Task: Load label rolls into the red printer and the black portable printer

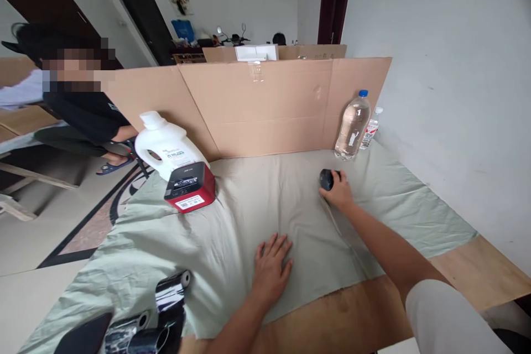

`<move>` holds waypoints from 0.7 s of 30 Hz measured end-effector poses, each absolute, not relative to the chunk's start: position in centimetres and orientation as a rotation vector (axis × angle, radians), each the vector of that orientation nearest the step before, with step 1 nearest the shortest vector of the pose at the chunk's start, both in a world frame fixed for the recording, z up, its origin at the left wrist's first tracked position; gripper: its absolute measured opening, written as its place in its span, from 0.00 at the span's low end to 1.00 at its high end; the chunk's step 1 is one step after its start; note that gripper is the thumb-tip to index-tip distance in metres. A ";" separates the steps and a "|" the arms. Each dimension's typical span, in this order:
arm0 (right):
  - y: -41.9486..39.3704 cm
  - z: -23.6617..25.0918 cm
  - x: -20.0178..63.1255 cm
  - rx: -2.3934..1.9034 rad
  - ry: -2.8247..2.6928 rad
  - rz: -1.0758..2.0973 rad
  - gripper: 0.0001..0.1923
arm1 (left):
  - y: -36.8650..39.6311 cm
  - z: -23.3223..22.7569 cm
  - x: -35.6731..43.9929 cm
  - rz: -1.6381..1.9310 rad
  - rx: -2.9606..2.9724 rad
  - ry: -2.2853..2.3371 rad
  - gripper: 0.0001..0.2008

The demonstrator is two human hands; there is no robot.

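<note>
My right hand point(338, 192) is closed around a small black rounded object point(326, 179) at the right of the cloth-covered table; its kind is not clear. A thin pale line runs from below that hand toward the table's near edge; I cannot tell if it is a strip or a fold. My left hand point(271, 268) lies flat on the pale green cloth point(307, 254), palm down, fingers spread, holding nothing. Beyond my right hand stands a large clear bottle with a blue cap point(353, 127), with a smaller labelled bottle point(371, 130) beside it.
A white jug point(166, 144) stands at the left behind a red and black box point(191, 188). Shiny black rolls point(170, 293) and a dark flat object point(85, 334) lie near left. A cardboard panel point(265, 110) borders the back. A person point(83, 116) sits beyond, left.
</note>
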State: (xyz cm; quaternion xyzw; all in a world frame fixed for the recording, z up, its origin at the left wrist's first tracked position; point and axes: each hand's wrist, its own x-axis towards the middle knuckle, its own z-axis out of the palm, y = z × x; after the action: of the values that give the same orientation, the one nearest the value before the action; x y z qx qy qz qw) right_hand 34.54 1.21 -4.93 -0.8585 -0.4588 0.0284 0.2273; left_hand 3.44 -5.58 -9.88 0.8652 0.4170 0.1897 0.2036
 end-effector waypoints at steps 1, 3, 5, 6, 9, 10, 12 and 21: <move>2.3 -4.8 36.7 -2.402 -1.216 0.036 0.44 | -5.7 -9.7 3.6 0.454 2.472 1.144 0.21; 4.0 -4.7 40.3 -2.477 -1.148 -0.013 0.45 | -5.7 -9.5 3.7 0.367 2.536 1.134 0.22; 4.9 -4.8 42.9 -2.543 -1.136 -0.056 0.45 | -5.7 -9.4 3.7 0.330 2.550 1.142 0.23; 5.1 -5.0 43.8 -2.572 -1.146 -0.070 0.44 | -5.6 -9.4 3.7 0.321 2.544 1.143 0.23; 5.2 -5.7 44.9 -2.636 -1.176 -0.091 0.40 | -5.7 -9.3 3.5 0.339 2.483 1.129 0.23; 5.1 -5.9 44.8 -2.655 -1.178 -0.092 0.39 | -5.8 -9.3 3.4 0.362 2.446 1.121 0.23; 5.1 -6.2 44.3 -2.691 -1.174 -0.129 0.38 | -6.0 -9.4 3.3 0.430 2.335 1.087 0.22; 12.3 -5.1 31.4 -2.181 -1.742 -0.062 0.35 | 3.9 -6.3 -4.3 1.174 1.549 1.265 0.15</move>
State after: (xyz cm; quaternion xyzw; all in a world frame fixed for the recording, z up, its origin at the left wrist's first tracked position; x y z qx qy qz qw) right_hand 31.40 12.32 -5.07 -0.7692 -0.6145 -0.0219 0.1740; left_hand -4.31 3.90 -6.29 0.6121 0.5000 0.4642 0.3999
